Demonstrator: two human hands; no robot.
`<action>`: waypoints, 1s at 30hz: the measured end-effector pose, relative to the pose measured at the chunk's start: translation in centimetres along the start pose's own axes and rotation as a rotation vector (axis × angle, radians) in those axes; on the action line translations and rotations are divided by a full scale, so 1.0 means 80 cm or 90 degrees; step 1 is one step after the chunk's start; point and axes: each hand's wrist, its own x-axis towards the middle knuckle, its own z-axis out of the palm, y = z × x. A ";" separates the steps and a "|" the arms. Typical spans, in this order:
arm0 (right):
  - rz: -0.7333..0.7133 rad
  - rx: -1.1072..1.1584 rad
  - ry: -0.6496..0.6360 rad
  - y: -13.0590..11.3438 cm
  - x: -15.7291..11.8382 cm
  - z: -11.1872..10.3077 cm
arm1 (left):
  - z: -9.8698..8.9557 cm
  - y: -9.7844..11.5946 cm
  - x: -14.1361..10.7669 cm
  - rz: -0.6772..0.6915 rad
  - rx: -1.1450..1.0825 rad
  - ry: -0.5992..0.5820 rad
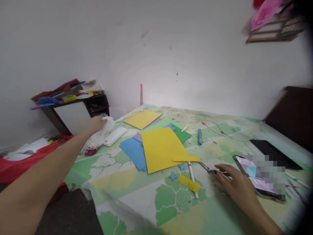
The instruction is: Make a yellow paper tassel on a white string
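My left hand [98, 122] reaches to the table's far left edge and is closed on a crumpled, see-through white plastic bag [109, 124]. A white flat box [115, 135] and a small dark red object [90, 151] lie beside the bag. On the right, my right hand [233, 181] has its fingers in the handles of a pair of scissors [207, 168]. The blades point left, their tips by a narrow yellow paper strip [187, 159]. Left of the scissors lie a white pen [192, 174], a short yellow paper piece [189, 183] and two small blue paper cutouts [173, 176].
Yellow sheets [163, 148], blue paper [134, 152] and green paper [183, 133] overlap mid-table. Behind them are a blue roll [200, 137] and a white cable [234, 138]. A phone [256, 182] and black tablet [276, 153] lie right. A cluttered cabinet [72, 116] stands left.
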 end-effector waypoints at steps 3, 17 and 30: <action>0.035 0.070 0.040 -0.007 0.002 -0.003 | -0.034 0.049 -0.001 -0.002 -0.090 0.002; 0.052 0.616 -0.103 -0.157 0.017 0.012 | -0.057 0.292 -0.105 0.241 -0.442 -0.267; 0.118 0.689 -0.104 -0.153 0.030 0.002 | -0.096 0.233 -0.087 0.081 -0.454 -0.210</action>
